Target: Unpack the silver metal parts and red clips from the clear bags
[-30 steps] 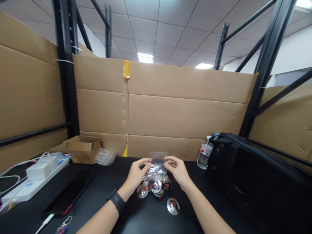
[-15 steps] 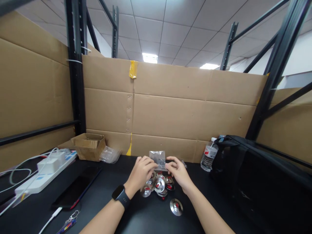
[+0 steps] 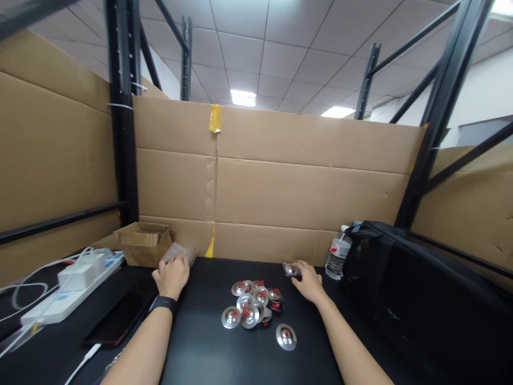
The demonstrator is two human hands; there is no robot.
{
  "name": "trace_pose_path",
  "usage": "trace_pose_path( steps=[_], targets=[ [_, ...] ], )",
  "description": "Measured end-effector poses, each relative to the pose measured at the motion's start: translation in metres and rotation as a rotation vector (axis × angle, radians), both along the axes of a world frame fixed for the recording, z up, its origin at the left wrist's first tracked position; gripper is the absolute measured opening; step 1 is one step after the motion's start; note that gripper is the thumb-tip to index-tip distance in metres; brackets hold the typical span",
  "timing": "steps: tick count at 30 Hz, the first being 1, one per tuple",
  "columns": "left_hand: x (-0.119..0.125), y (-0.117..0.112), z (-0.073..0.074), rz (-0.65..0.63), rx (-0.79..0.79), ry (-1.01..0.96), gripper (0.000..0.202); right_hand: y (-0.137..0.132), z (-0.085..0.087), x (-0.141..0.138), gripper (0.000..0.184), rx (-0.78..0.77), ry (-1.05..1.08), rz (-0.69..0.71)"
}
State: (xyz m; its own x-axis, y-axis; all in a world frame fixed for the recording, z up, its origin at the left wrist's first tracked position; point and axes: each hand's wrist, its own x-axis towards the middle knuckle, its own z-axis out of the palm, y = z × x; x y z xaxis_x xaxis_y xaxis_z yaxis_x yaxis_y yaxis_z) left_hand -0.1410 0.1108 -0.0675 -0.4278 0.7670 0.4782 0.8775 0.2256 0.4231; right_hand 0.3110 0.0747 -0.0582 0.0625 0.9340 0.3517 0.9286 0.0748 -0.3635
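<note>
My left hand [image 3: 173, 274] is at the back left with curled fingers on a clear plastic bag [image 3: 182, 251], part of a crumpled pile by the carton; its fingertips are mostly hidden. At the back right, my right hand [image 3: 309, 280] has its thumb and fingers around the edge of a finger cymbal in a clear bag [image 3: 290, 269], low at the table. Between my arms lies a loose heap of silver finger cymbals [image 3: 250, 315] with red loops, several overlapping. A single cymbal [image 3: 286, 337] rests apart, nearer to me.
An open cardboard box [image 3: 146, 248] stands at the back left. Beside it are a white power strip [image 3: 40, 315] with cables and a dark phone [image 3: 120, 315]. A water bottle [image 3: 337, 256] and a black bag [image 3: 425, 305] flank the right. A cardboard wall [image 3: 280, 198] closes the back.
My hands have parted from above the heap, where they held a clear bag. The left has gone to the plastic pile, the right to the back right. More of the heap shows.
</note>
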Motion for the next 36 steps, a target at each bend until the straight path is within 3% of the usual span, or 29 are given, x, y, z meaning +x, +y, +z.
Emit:
trace_pose_path(
  steps=[4,10,13,18,23,27,30,33,36],
  targets=[
    [0.004,0.008,-0.001,-0.055,-0.077,-0.032,0.057,0.001,-0.007,0.006,0.050,-0.160,-0.024,0.007],
    [0.020,0.001,0.005,0.007,0.105,0.088,0.051,0.008,-0.010,-0.001,0.062,-0.112,-0.062,0.014],
    [0.031,-0.007,0.012,-0.024,0.209,0.140,0.044,0.008,-0.007,-0.003,0.051,-0.160,-0.068,0.018],
    [0.061,-0.020,0.028,-0.279,0.300,0.172,0.034,-0.001,0.004,-0.008,0.032,-0.113,-0.109,0.046],
    [0.099,-0.037,0.035,-0.508,0.331,0.142,0.028,-0.007,0.012,-0.018,0.030,-0.049,-0.165,-0.035],
    [0.124,-0.054,0.038,-0.688,0.307,0.102,0.024,-0.008,0.018,-0.022,0.025,-0.014,-0.070,-0.043],
    [0.137,-0.066,0.040,-0.855,0.269,0.088,0.026,-0.014,0.027,-0.028,0.022,0.092,0.092,0.074],
    [0.147,-0.077,0.041,-1.036,0.226,0.098,0.038,-0.029,0.042,-0.044,0.017,0.168,0.254,0.350],
    [0.153,-0.081,0.038,-1.110,0.179,0.102,0.034,-0.045,0.055,-0.065,0.009,0.225,0.286,0.490]
  ],
)
